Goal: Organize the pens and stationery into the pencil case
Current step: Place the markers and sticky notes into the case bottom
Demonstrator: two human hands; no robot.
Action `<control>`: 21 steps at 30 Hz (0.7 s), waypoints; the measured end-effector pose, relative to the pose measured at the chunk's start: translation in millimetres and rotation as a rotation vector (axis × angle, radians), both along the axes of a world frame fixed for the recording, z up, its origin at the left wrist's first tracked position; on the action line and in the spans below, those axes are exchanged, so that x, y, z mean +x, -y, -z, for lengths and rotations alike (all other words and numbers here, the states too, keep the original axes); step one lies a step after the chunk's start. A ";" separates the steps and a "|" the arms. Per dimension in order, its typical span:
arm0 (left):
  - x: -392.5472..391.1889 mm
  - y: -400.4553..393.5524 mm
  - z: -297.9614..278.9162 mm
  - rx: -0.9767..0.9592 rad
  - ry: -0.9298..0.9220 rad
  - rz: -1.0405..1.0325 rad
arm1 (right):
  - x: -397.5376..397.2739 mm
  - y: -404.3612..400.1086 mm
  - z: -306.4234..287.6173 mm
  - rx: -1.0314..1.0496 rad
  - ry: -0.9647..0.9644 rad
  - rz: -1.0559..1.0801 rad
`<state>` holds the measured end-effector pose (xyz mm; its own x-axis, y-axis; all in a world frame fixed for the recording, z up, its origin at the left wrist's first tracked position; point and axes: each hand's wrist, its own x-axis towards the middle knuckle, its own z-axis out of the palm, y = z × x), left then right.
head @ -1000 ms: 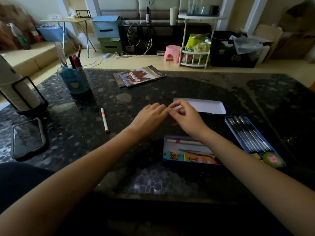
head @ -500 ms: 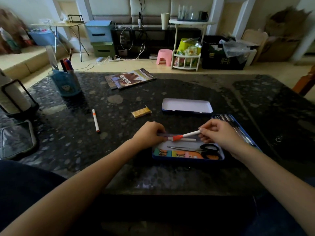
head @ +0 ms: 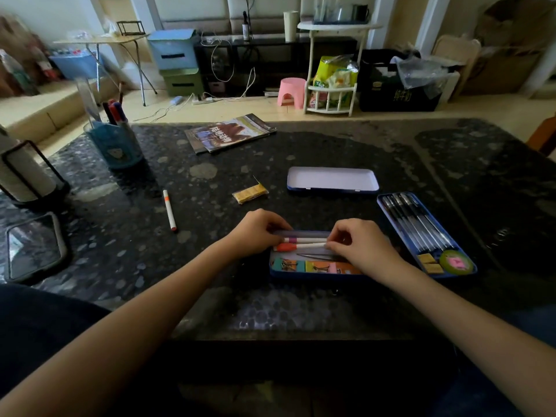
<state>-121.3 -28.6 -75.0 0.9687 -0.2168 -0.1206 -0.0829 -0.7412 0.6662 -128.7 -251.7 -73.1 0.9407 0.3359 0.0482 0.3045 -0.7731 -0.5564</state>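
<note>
Pinching each end of an orange-capped pen (head: 301, 246), the left hand (head: 258, 228) and right hand (head: 359, 246) hold it inside the pencil case (head: 313, 273) on the tabletop (head: 210, 266). Beside their curled fingers (head: 341, 237) lies a purple-capped pen (head: 304, 239). Left of the fingers, another pen (head: 169, 209) lies apart.

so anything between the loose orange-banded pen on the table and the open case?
Nothing visible. The pen lies alone on the bare tabletop, left of the pencil case. The yellow packet sits farther back, off that line. Both hands, left hand and right hand, are at the case holding the orange-capped pen.
</note>
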 end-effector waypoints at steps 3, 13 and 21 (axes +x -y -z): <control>-1.2 -1.1 0.0 -0.021 0.002 -0.011 | -0.6 -3.0 3.7 -0.050 0.004 -0.007; -11.3 -5.1 1.9 -0.072 0.021 0.004 | -0.8 -7.3 5.6 -0.089 0.037 0.007; -11.0 -1.5 2.1 0.046 0.127 0.056 | -2.2 -9.8 12.6 -0.091 0.100 0.006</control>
<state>-132.3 -27.1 -77.1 0.9634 -0.2680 -0.0085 -0.2067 -0.7623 0.6133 -130.9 -241.9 -85.7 0.9348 0.3372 0.1119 0.3502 -0.8209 -0.4510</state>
